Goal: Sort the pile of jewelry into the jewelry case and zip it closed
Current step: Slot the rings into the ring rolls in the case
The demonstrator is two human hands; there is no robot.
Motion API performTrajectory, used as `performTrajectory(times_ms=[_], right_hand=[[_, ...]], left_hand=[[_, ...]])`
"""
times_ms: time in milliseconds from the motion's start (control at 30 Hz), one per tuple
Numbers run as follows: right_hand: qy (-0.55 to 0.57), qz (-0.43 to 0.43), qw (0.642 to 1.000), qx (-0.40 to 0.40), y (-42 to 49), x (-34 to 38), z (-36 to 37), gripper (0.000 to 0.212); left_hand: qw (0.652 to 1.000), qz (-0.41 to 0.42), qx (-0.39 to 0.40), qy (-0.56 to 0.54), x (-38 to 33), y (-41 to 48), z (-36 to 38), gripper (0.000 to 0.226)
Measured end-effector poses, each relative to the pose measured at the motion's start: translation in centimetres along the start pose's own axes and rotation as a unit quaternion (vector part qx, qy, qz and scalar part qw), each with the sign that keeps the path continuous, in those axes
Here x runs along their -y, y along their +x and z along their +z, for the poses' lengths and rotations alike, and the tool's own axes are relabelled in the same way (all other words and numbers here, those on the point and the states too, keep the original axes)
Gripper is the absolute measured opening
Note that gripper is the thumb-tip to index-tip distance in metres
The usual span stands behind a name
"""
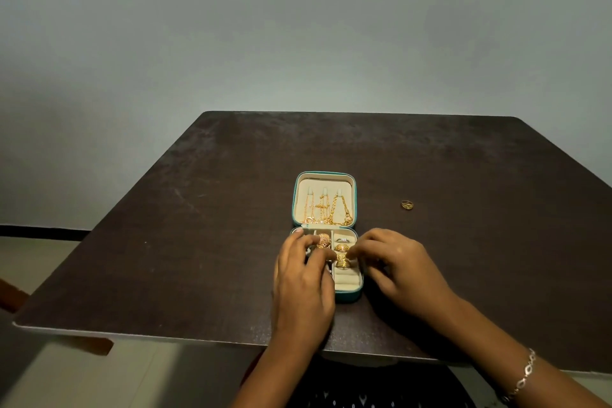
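Ring seating at the open jewelry case (346,297), with one piece left out on the table (198,242).
At the left, the left hand (303,278) is laid over the base's left side with fingers curled; what is held, if anything, cannot be told. Gold necklaces (328,209) are hung in the far lid (324,184); an ornate earring (324,240) is kept in the middle compartment, and a silver ring (342,240) and a wide ring (342,262) in the right-hand roll. The right hand (397,262) is bent, fingertips at the wide ring; a true grip cannot be confirmed. The ring is best pressed straight down while the case is steadied. Far right, well apart, a loose ring (407,205) is yet to be stored.
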State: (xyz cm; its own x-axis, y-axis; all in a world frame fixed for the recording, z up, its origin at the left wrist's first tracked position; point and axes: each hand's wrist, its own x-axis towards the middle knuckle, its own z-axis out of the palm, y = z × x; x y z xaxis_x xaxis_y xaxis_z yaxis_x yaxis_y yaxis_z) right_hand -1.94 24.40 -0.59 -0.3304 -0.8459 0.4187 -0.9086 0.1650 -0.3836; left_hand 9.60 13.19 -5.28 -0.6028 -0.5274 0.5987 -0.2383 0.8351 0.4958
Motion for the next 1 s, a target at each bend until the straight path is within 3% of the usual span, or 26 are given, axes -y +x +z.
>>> performTrajectory(times_ms=[200, 567, 767, 1000], right_hand=[[-0.026, -0.021, 0.999, 0.002, -0.5, -0.4, 0.1, 0.031], [0.004, 0.002, 1.0, -0.022, 0.2, -0.8, 0.4, 0.029], [-0.036, -0.059, 0.997, -0.028, -0.6, -0.7, 0.2, 0.033], [-0.07, -0.088, 0.994, 0.0, -1.1, -1.0, 0.5, 0.027]], left_hand=[[1.0, 0.006, 0.004, -0.022, -0.1, 0.0, -0.3, 0.026], [1.0, 0.002, -0.004, -0.013, -0.2, -0.1, -0.2, 0.026], [1.0, -0.004, -0.011, -0.028, -0.3, -0.1, -0.2, 0.033], [1.0, 0.008, -0.007, -0.006, -0.2, -0.2, -0.2, 0.024]])
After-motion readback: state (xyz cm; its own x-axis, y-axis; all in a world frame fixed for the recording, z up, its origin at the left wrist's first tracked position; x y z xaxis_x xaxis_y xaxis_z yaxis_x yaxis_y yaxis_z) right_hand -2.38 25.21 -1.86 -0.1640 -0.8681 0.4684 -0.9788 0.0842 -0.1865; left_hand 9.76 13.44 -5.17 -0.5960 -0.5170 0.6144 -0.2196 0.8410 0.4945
